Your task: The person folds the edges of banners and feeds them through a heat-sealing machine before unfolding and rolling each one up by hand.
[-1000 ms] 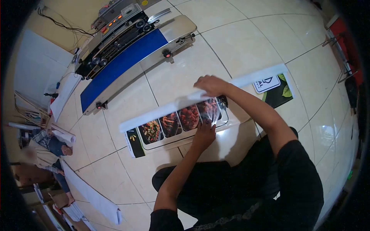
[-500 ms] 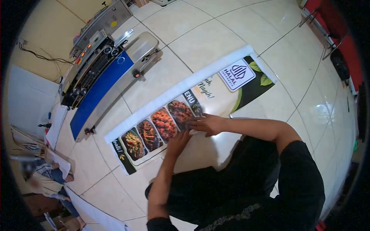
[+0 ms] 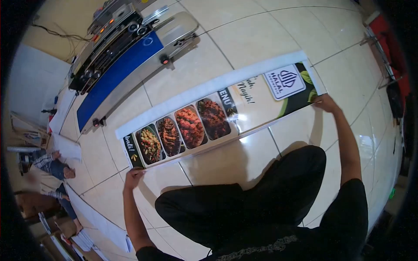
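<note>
A printed vinyl banner lies folded into a long strip on the floor in front of my crossed legs. It shows food pictures, the word "MENU" and a halal logo, with a white border along its far side. My left hand pinches the near left corner. At the near right corner, my right hand grips the banner's dark green edge. The near fold appears slightly raised off the tiles between my two hands.
A machine with a blue belt and orange-lit switches stands beyond the banner to the left. Another person sits at the far left beside a long white sheet. Red furniture with metal legs is at the upper right.
My hands have moved apart from the middle of the banner's near edge to its two near corners. The strip looks narrower and straighter along its near side.
</note>
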Demonstrator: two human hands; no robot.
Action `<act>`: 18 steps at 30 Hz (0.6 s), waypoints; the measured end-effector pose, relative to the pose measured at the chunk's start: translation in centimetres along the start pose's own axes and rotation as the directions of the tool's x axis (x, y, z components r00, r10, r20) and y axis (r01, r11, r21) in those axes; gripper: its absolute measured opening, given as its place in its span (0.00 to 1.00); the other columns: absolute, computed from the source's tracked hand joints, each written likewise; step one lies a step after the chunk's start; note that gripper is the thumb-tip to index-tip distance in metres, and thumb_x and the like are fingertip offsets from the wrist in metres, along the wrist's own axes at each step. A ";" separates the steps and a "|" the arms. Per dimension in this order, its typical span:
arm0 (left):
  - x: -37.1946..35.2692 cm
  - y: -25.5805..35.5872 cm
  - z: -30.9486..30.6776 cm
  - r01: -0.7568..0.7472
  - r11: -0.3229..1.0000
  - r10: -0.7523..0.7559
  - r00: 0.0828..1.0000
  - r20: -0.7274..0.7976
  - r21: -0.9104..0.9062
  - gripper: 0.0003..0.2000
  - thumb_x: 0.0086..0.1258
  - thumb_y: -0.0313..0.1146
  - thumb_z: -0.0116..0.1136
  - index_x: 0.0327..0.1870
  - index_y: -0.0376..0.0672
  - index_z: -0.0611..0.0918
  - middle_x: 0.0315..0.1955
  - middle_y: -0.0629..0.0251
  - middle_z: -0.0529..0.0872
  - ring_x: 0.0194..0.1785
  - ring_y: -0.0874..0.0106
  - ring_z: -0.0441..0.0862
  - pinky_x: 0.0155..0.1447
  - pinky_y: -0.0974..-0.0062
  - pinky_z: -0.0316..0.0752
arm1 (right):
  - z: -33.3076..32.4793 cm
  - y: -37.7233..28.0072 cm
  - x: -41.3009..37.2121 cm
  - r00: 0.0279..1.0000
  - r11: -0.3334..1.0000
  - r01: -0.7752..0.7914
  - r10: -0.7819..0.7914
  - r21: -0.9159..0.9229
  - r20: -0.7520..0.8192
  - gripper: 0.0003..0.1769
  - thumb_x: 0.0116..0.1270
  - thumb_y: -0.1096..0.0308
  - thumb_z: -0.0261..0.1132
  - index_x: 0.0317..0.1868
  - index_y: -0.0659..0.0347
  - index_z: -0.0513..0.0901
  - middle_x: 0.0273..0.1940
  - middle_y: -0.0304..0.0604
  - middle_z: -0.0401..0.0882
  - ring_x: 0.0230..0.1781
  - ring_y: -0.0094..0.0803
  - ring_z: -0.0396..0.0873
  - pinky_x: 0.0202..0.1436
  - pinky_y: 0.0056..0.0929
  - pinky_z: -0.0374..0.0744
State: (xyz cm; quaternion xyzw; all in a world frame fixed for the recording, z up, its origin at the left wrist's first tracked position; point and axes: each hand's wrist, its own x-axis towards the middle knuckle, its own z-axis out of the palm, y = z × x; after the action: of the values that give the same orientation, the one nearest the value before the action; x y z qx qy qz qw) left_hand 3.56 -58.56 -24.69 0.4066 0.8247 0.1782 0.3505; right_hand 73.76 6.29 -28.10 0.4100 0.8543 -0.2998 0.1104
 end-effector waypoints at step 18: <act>12.8 21.9 14.9 -0.521 0.724 0.590 0.807 -0.015 0.453 0.28 0.59 0.44 0.68 0.59 0.41 0.77 0.59 0.53 0.77 0.63 0.53 0.74 0.65 0.61 0.69 | 13.8 -31.5 7.2 0.649 0.612 0.744 -0.758 -0.268 0.068 0.24 0.57 0.67 0.61 0.56 0.64 0.79 0.59 0.55 0.75 0.62 0.51 0.72 0.62 0.47 0.72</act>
State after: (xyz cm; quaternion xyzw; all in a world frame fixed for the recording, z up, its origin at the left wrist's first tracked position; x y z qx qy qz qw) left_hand 20.84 -34.97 -27.81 0.6863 0.7075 0.1218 0.1163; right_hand 44.20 -12.69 -28.91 0.0032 0.9822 -0.1875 0.0077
